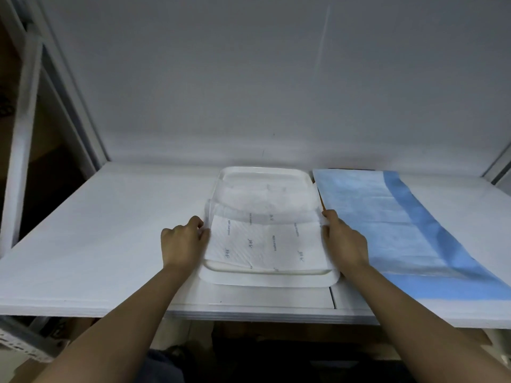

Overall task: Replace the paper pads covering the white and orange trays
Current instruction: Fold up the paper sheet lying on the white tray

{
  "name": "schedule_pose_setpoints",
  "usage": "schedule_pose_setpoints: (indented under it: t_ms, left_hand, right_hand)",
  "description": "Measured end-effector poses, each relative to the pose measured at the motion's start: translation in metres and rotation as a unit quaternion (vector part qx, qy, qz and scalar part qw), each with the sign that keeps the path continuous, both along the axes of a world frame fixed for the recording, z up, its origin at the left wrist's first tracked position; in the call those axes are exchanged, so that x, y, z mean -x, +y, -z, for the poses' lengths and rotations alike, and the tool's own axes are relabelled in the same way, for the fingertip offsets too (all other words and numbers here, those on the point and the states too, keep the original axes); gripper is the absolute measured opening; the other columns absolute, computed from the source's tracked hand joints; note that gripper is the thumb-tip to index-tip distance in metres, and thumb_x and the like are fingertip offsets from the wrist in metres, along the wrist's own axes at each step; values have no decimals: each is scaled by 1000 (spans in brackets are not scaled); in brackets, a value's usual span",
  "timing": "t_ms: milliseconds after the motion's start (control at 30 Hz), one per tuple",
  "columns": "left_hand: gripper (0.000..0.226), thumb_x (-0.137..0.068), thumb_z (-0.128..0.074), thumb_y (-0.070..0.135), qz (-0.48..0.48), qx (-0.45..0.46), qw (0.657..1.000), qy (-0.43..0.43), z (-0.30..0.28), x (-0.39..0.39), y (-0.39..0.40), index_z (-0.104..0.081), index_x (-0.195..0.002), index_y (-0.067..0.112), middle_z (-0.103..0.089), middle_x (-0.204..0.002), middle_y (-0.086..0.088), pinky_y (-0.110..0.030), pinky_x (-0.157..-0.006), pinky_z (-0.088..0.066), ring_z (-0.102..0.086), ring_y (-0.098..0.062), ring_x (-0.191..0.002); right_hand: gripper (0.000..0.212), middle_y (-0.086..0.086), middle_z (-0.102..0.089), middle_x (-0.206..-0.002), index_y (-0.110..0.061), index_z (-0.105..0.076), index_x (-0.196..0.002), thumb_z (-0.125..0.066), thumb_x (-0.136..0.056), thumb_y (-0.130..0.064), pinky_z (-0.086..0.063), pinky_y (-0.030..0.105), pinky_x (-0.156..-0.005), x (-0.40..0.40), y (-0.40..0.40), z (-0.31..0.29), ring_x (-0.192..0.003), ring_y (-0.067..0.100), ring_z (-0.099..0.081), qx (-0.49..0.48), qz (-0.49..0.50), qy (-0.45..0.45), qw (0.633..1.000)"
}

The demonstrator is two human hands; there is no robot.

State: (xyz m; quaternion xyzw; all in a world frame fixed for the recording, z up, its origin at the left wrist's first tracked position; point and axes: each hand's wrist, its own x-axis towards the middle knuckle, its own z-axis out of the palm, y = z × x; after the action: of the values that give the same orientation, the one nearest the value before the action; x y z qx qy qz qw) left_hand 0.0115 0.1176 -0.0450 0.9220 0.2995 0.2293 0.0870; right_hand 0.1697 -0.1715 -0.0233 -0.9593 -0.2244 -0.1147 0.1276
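Lying partly folded across the near half of the white tray (265, 175), a white paper pad (262, 241) is gripped at both side edges: the left hand (184, 240) pinches its left margin with curled fingers, the right hand (343, 239) pinches its right margin likewise. Far half of the tray appears to carry a thin translucent layer; whether this is part of the same pad or a separate sheet cannot be determined. Tray sits centrally on the white surface (96, 239), near the front edge.

Progress, as judged: work on the white tray is under way, with the pad neither fully spread nor fully removed; which of the two is intended cannot be told. A blue pad (387, 217) lies just right of the tray, flat, with a sliver of orange (320, 201) showing at its left edge, presumably the orange tray beneath. That tray's replacement looks outstanding or unverified.

Markings: faint blue-grey print repeats across the white pad; illegible at this resolution
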Motion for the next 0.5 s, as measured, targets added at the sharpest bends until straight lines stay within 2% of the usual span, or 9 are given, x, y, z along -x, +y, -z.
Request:
schedule_pose_setpoints:
  t_ms: [67,133,167,233,300,333,400,433,500]
  left_hand:
    - [23,-81,-45,30,-2,-40,999,10,4,0,1,-57,-76,11,-60,-51,-5,-32,-61,-27,-58,-31,-56]
    - [22,-80,-61,27,-6,-73,997,35,4,0,-3,-63,-92,9,-65,-69,-10,-35,-65,-32,-60,-33,-69]
    - [36,-76,-70,26,-15,-83,995,46,4,0,-7,-62,-105,7,-66,-84,-14,-38,-68,-37,-60,-34,-78]
    - [65,-74,-72,33,-1,-88,995,55,-1,-1,-16,-52,-128,5,-58,-116,-19,-48,-84,-42,-55,-38,-105]
    - [74,-85,-52,49,67,-94,989,94,-5,-6,-29,-33,-145,10,-36,-147,-17,-52,-110,-26,-33,-34,-136]
    - [75,-89,-32,57,115,-94,979,137,-4,-11,-36,-20,-150,15,-19,-157,-12,-48,-117,-11,-16,-30,-145]
    - [83,-80,2,64,199,-57,955,212,-2,-22,-51,-1,-152,24,6,-160,-2,-40,-116,7,7,-22,-148]
    - [81,-80,4,65,217,-23,945,246,1,-27,-58,3,-152,27,11,-160,0,-39,-117,9,12,-20,-147]
    - [68,-93,-11,62,228,39,928,293,10,-34,-66,5,-152,30,15,-159,2,-38,-118,6,14,-18,-146]
  right_hand:
    - [34,8,-61,-95,-14,-44,-133,-38,-100,-18,-33,29,-53,1,2,4,-64,27,-55,26,-1,-26,999]
    - [36,12,-61,-93,-8,-54,-124,-59,-89,-15,-34,29,-47,0,3,9,-62,30,-58,32,-7,-75,997]
    - [43,13,-61,-93,-6,-57,-120,-69,-80,-14,-38,30,-47,0,4,12,-65,30,-59,37,-4,-103,994]
    - [55,12,-63,-108,-7,-57,-122,-73,-71,-18,-48,37,-62,2,14,14,-85,32,-62,30,-18,-137,990]
    - [52,9,-60,-126,-9,-55,-128,-61,-81,-31,-49,41,-82,13,30,12,-111,31,-59,29,-91,-123,988]
    - [55,9,-57,-133,-10,-53,-131,-46,-87,-41,-45,43,-93,19,39,13,-124,29,-53,48,-141,-87,985]
    - [83,2,-30,-154,-16,-34,-146,-11,-84,-66,-20,42,-115,30,56,16,-145,22,-21,108,-226,34,967]
    - [90,-3,-13,-159,-21,-20,-151,-4,-80,-74,-5,38,-118,34,61,19,-148,17,-5,132,-240,103,956]
    - [76,-9,4,-160,-28,-6,-152,-16,-89,-69,7,36,-117,35,64,25,-147,12,11,146,-242,177,943]
